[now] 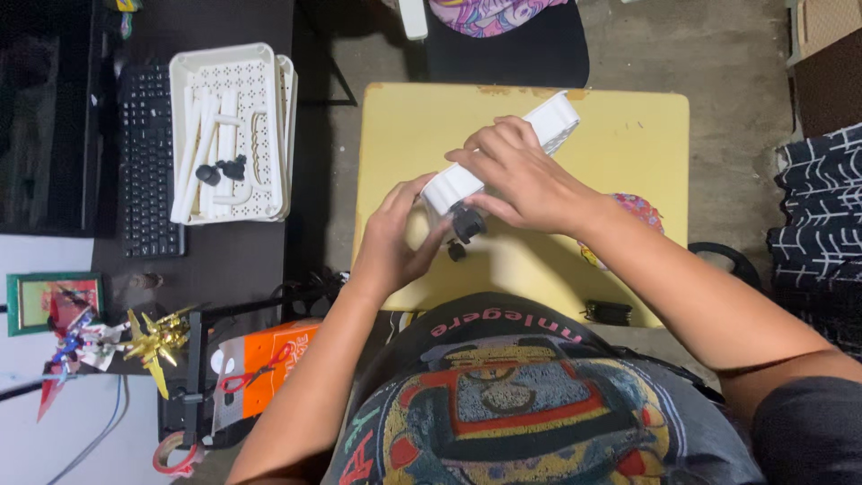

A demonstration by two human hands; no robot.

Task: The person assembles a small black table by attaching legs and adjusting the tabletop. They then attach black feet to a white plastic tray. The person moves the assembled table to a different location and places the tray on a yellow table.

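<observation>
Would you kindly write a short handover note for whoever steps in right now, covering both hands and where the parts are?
Right hand: gripping the white perforated basket piece, tilted over the yellow table.
Left hand: at the piece's lower end, by a small black wheel that appears to sit at that end.
Spare parts: white rods and two more black wheels lie in the white tray on the dark desk beside the keyboard.
Done: nothing fully assembled that I can see.
Left: the tray's parts are unused.
</observation>
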